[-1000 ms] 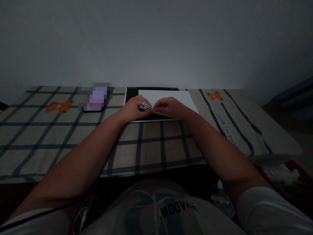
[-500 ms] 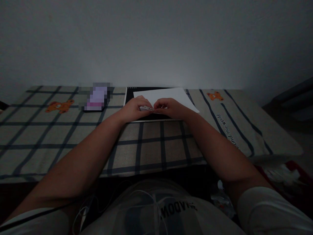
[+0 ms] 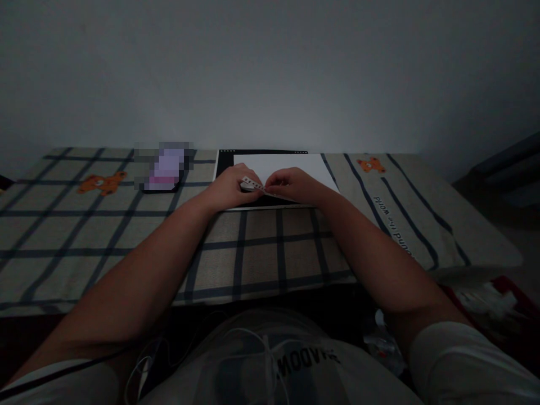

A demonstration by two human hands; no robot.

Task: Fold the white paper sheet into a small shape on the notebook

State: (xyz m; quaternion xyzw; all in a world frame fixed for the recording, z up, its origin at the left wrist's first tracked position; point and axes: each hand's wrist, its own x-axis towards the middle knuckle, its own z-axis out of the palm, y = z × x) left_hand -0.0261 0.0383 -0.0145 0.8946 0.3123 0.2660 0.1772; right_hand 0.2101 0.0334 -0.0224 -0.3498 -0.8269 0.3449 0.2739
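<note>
My left hand is closed around a narrow white paper strip with a row of dark holes along it. Close beside it, my right hand pinches the paper edge where the strip meets its fingertips. Under and behind both hands lies a white sheet of paper, slightly askew. Whether the strip is still joined to this sheet is hidden by my fingers. Beneath the sheet is a flat black board or pad with a pale border and small white dots at its far corners.
A phone, its screen blurred out, leans at the back left. The table wears a checked cloth with bear prints, and a wall rises behind it. Below the right edge, a red container holds crumpled white stuff.
The white sheet has turned a little and its right corner has drawn in toward my right hand. More of the holed strip shows, tilted up, at my left hand.
</note>
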